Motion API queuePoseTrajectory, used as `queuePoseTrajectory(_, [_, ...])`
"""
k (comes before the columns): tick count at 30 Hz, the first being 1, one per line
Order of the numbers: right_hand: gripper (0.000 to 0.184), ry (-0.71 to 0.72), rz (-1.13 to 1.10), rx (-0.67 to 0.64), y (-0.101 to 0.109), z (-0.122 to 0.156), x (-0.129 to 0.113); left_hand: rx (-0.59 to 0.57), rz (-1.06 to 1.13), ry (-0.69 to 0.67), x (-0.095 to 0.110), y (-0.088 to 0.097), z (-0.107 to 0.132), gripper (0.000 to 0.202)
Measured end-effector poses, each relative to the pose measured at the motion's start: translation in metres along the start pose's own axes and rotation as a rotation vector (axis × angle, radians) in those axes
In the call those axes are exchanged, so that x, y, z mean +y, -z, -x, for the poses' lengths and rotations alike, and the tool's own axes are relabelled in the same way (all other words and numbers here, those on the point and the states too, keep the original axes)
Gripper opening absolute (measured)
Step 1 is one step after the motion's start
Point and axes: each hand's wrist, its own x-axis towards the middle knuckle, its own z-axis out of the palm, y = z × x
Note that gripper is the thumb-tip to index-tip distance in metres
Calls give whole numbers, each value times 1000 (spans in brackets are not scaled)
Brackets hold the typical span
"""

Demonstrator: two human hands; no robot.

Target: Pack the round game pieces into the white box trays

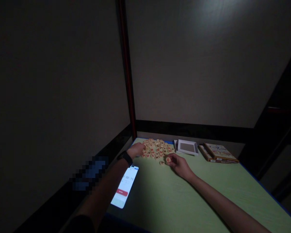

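A round wooden Chinese chess piece with a red character is pinched between the thumb and fingers of my right hand, just over the table. Beside it on the tabletop lies a single chess piece. Many more pieces form a loose pile at the far corner, some showing red or dark characters and others blank sides. My left hand, with a black watch on the wrist, reaches to the left edge of that pile. Its fingertips touch or nearly touch pieces there; most of its fingers are hidden.
A lit phone showing a running timer lies near the table's left edge, partly behind my left forearm. Toward the back are a white open box and stacked flat boxes. The green table meets dark walls behind.
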Motion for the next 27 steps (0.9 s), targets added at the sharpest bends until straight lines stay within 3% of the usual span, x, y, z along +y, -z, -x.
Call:
queuePoseTrajectory(5, [22,-3,99,30,2,1,-9,22,50,1,0,-8,-4,37])
queuePoseTrajectory(11, [18,-28,391,-6,7,1,-19,80,154,25,4,-12,-1,29])
queuePoseTrajectory(18, [23,-35,496,-66,6,0,-15,170,444,41,-5,-5,1,29])
queuePoseTrajectory(27, [28,58,546,-92,3,2,-10,-2,810,-18,-33,-9,22,25])
